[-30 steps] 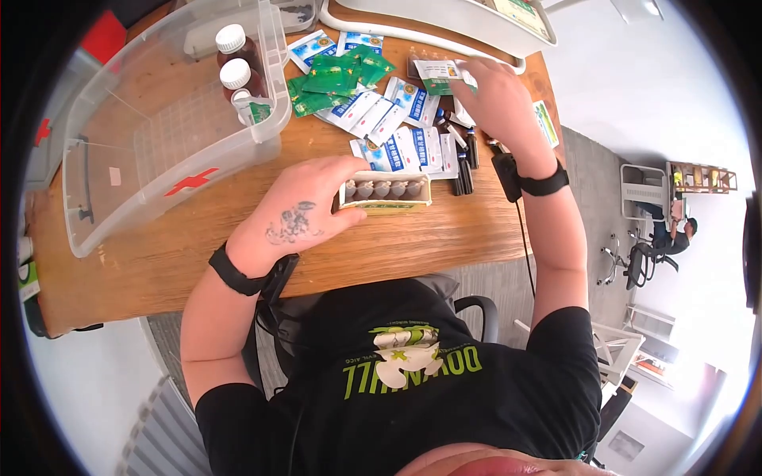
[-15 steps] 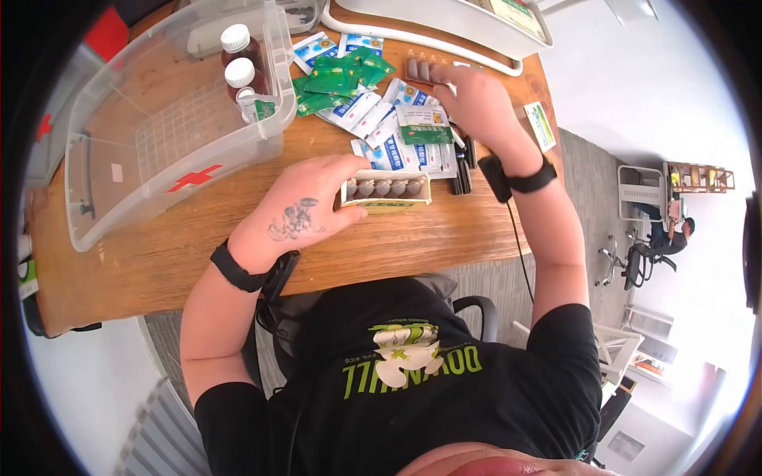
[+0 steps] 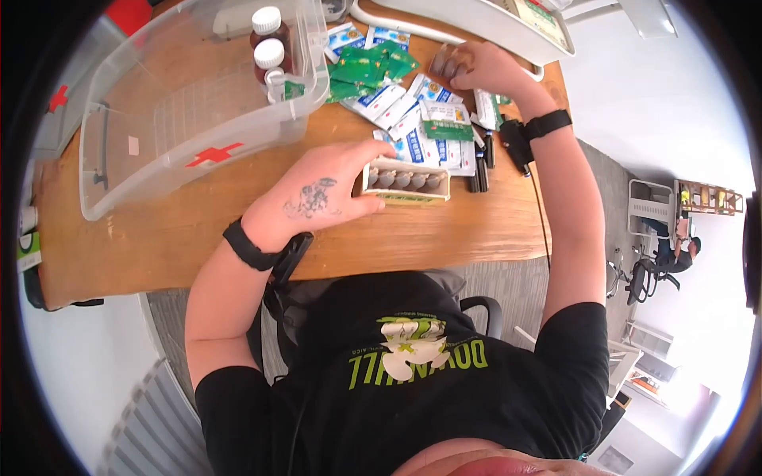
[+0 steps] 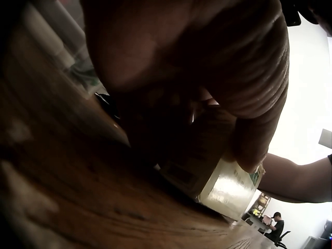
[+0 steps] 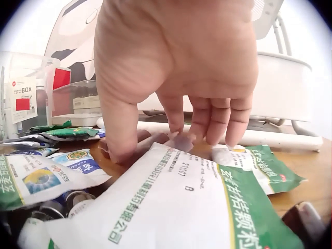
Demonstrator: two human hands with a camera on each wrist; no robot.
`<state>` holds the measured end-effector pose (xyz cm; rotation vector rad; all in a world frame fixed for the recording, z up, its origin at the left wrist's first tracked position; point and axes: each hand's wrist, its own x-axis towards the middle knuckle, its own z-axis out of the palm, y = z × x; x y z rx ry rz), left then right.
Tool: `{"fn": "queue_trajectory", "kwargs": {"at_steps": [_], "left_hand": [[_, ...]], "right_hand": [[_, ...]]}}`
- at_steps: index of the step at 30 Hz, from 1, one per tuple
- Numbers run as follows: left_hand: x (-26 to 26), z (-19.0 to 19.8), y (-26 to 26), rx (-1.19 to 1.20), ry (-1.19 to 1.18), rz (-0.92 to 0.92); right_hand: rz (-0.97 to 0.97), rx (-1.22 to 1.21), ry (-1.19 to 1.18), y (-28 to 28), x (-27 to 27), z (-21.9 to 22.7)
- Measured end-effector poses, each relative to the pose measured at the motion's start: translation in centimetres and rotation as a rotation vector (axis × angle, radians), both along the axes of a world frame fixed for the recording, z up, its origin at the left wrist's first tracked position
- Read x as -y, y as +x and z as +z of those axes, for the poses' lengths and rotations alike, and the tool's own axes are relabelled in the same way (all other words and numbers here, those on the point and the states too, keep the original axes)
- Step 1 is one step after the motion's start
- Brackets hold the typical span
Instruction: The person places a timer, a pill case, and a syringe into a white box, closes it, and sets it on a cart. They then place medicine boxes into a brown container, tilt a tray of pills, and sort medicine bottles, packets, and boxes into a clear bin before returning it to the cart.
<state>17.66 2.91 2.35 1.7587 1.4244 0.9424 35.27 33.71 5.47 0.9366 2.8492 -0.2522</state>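
Observation:
In the head view my left hand point(image 3: 317, 186) grips one end of a small open carton point(image 3: 406, 196), thumb in front and fingers behind. A row of brown-tinted ampoules point(image 3: 405, 178) stands inside. The left wrist view shows the carton point(image 4: 228, 189) under the shadowed hand. At the back of the table my right hand point(image 3: 498, 73) has its thumb and fingers around a clear tray of brown ampoules point(image 3: 446, 62). In the right wrist view the tray point(image 5: 150, 142) is partly hidden behind a white-and-green sachet point(image 5: 171, 202).
Blue-and-white sachets point(image 3: 421, 147) and green sachets point(image 3: 369, 67) lie heaped mid-table, with small dark bottles point(image 3: 480, 170) beside them. To the left stands a clear plastic bin point(image 3: 159, 159) holding white-capped bottles point(image 3: 270, 54). A white stand point(image 3: 508, 28) is at the back.
The right hand let a white-and-green sachet go onto the pile, then moved back to the ampoule tray and took hold of it. The left hand stays on the carton. The head view has shifted slightly.

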Motion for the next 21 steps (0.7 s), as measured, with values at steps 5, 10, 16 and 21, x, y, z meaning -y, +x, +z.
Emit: {"fn": "queue_trajectory", "kwargs": {"at_steps": [5, 10, 16, 21], "left_hand": [[0.0, 0.0, -0.1, 0.021, -0.031, 0.005], [0.0, -0.1, 0.1, 0.002, -0.050, 0.014], [0.0, 0.1, 0.2, -0.013, -0.081, 0.034], [0.0, 0.5, 0.3, -0.060, -0.106, 0.043]], "right_hand": [[-0.084, -0.064, -0.014, 0.6, -0.3, -0.4], [-0.190, -0.551, -0.228, 1.3, 4.5, 1.9], [-0.076, -0.698, -0.160, 4.2, 14.6, 5.8], [0.148, -0.677, -0.069, 4.8, 19.6, 4.2]]}}
